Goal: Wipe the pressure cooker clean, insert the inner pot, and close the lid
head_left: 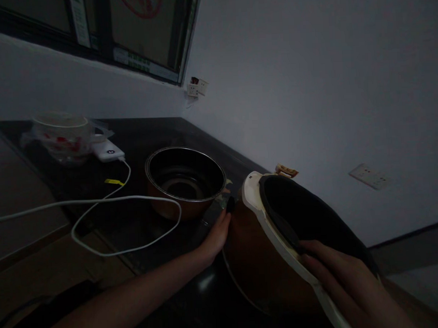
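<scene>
A brown rice cooker body (257, 259) with a white rim is tilted on its side on the dark counter (155, 133), its black inside facing right. My left hand (217, 234) presses flat against its left wall, fingers stretched out. My right hand (345, 279) grips the white rim at the lower edge of the opening, fingers curled over it. Just behind to the left stands the inner pot (185, 180), upright, brown outside and dark inside.
A white cable (97, 203) loops across the counter from a white power bank (107, 152). A plastic-wrapped bowl (63, 134) sits at the back left. White walls with sockets (197, 86) meet in the corner under a window.
</scene>
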Demonstrator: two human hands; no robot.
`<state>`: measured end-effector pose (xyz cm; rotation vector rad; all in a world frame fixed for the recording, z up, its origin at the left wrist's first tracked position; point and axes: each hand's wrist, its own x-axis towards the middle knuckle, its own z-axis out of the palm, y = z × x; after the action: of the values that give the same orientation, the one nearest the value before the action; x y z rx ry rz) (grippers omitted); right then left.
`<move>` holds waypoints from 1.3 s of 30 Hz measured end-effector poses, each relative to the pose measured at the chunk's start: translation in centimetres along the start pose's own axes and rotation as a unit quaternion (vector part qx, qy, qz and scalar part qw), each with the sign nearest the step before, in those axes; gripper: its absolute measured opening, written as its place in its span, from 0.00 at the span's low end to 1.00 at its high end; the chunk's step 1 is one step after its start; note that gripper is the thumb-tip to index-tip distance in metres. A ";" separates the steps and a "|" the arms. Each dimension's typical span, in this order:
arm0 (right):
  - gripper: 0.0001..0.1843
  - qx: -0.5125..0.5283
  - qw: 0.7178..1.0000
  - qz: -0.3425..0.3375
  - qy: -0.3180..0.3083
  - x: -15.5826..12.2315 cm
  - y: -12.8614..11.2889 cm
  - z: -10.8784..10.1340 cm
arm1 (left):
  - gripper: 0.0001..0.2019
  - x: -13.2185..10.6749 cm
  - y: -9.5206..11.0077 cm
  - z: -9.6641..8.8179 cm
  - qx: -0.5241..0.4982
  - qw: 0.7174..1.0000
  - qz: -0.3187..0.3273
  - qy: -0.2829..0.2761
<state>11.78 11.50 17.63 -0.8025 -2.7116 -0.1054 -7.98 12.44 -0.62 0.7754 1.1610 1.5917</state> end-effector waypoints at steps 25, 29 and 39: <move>0.17 0.043 0.991 0.110 -0.062 2.5 -1.8 1.4 | 0.32 -7.6 1.2 2.7 0.078 0.983 0.163 -0.019; 0.17 0.034 0.990 0.123 -0.061 3.2 -2.1 1.8 | 0.30 -7.1 0.9 2.3 0.075 0.978 0.194 -0.011; 0.15 -0.009 0.977 0.184 -0.103 4.1 -2.9 2.3 | 0.36 -7.4 0.0 2.2 0.131 0.952 0.277 0.007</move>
<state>6.37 11.57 16.78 -1.3736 -2.6956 0.0386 -3.66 6.10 0.50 1.3564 1.2479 1.9131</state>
